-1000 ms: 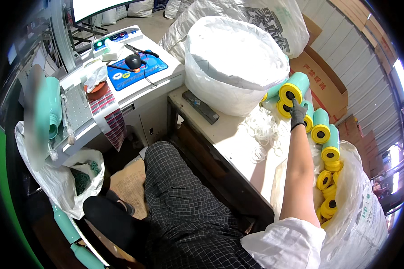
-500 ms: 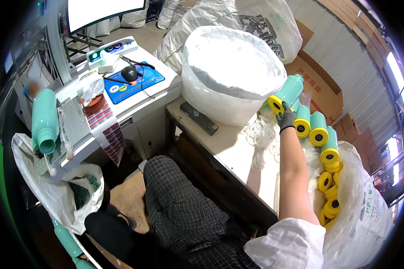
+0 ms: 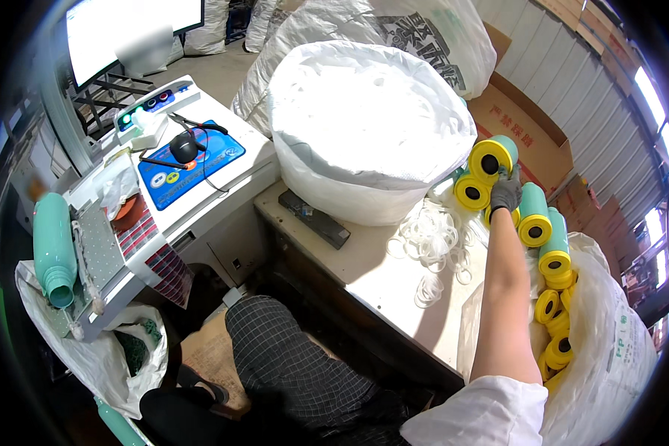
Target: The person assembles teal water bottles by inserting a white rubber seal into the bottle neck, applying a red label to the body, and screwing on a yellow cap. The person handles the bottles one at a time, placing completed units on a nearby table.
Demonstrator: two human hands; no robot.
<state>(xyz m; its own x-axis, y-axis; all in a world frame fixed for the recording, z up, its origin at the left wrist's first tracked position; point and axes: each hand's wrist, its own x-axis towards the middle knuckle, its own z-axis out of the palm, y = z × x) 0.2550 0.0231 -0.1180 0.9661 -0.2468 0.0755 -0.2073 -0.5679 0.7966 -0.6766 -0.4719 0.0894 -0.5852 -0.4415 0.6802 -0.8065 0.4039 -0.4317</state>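
My right hand, in a grey glove, reaches out over the far right of the table. Its fingers are closed at the yellow-ringed end of a teal bottle, which is tilted with that end toward me. Beside and below it lie more teal bottles with yellow end rings, one ring just left of the hand and another bottle to its right. Part of the grip is hidden behind the fingers. My left hand is out of view.
A large white sack stands left of the bottles, with loose white rings in front. Yellow rings fill a bag at right. At left, a teal bottle lies by a perforated plate, near a mouse and a monitor.
My right hand and the bottle have moved slightly right, and the bottle has turned so its ringed end faces me more. The whole view has shifted a little.
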